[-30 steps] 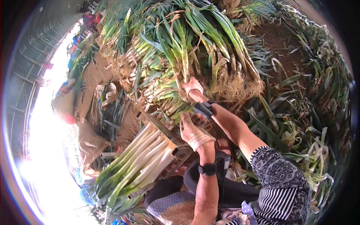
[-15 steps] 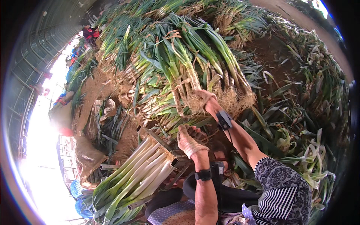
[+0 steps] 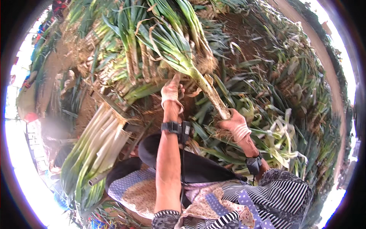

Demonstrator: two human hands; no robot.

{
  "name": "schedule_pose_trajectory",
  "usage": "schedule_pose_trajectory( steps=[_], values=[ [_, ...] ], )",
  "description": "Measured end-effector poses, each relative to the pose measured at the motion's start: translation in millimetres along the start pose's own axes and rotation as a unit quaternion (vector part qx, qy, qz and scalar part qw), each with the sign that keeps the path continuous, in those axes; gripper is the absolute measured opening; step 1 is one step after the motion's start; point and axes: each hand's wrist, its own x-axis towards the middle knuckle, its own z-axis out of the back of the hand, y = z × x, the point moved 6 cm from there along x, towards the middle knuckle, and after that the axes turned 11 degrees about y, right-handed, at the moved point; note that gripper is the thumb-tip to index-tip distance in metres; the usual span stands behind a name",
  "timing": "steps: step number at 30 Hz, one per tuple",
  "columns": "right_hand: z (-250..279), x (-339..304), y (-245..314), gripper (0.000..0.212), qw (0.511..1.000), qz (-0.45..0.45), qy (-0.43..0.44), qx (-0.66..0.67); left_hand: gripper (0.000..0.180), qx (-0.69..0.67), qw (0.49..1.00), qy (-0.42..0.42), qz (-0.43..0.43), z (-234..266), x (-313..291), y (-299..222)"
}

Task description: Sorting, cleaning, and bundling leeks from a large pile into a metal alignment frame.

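Long leek with green leaves and a dirty brown stalk (image 3: 208,91) slants up and left from your right hand (image 3: 234,124), which is closed around its root end. Your left hand (image 3: 171,93) is near the stalk, fingers partly bent; I cannot tell if it holds anything. Marks on the black plastic box (image 3: 186,130) by your left wrist are too small to read.

Bright, fairly even daylight falls over the ground (image 3: 246,42). Beyond its left edge everything burns out to flat white; thinner white strips, blue-fringed, glare past its right edge. A pale, blurry haze hangs left of the stacked leeks (image 3: 97,137). Shadows are soft. The held leek (image 3: 209,93) looks readable, slightly soft. Fisheye distortion bends the path (image 3: 329,76); the rim goes black.
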Motion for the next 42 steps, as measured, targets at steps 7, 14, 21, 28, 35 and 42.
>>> schedule_pose_trajectory(
  steps=[7, 14, 21, 28, 35, 42],
  values=[
    [26.2, -44.7, -41.7, 0.061, 0.996, 0.027, -0.033, 0.081, 0.031, -0.033, 0.994, 0.106, 0.011, -51.5, -6.1, 36.4],
    [37.9, -26.9, -39.0, 0.051, 0.963, 0.082, -0.012, 0.256, 0.027, -0.059, 0.992, 0.112, -0.017, -48.1, -1.7, 49.8],
    [37.4, 19.2, -25.9, 0.041, 0.876, 0.161, 0.050, 0.452, 0.019, 0.196, 0.921, 0.317, 0.116, -37.8, 7.4, 141.5],
    [64.3, -48.5, -72.9, 0.062, 0.987, 0.047, -0.007, 0.153, 0.051, -0.095, 0.993, -0.051, -0.053, -15.7, 9.7, 30.5],
    [79.4, -119.2, -84.3, 0.063, 0.993, 0.111, 0.012, -0.047, 0.055, -0.367, 0.919, 0.130, -0.060, -68.7, -12.6, 33.5],
    [64.6, -19.5, -67.3, 0.062, 0.926, 0.081, -0.085, -0.359, 0.061, -0.281, 0.939, 0.062, -0.188, -40.6, -29.1, -1.1]
  ],
)
